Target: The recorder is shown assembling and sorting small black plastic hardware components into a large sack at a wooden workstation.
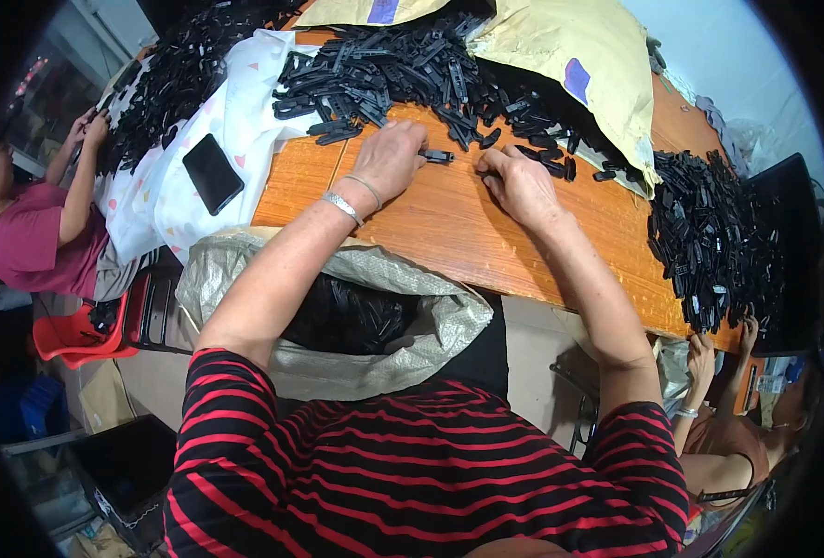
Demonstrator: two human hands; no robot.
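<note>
Over the wooden table (412, 228), my left hand (384, 160) has its fingers closed on one end of a small, long black plastic piece (440, 156), whose other end sticks out to the right. To the right of it, apart from that piece, my right hand (524, 186) is curled with thumb and fingertips pinched together. Whatever lies in that pinch is too small or hidden to make out. Just beyond both hands spreads a heap of similar black pieces (403, 70), with several loose ones (547, 153) near my right fingers.
An open woven sack (384, 363) with black contents sits at the table's near edge. A phone (213, 174) lies on white sheeting (254, 93) at left. Yellowish sacks (561, 46) lie behind the heap. Other people work at left and right, beside more black pieces (700, 223).
</note>
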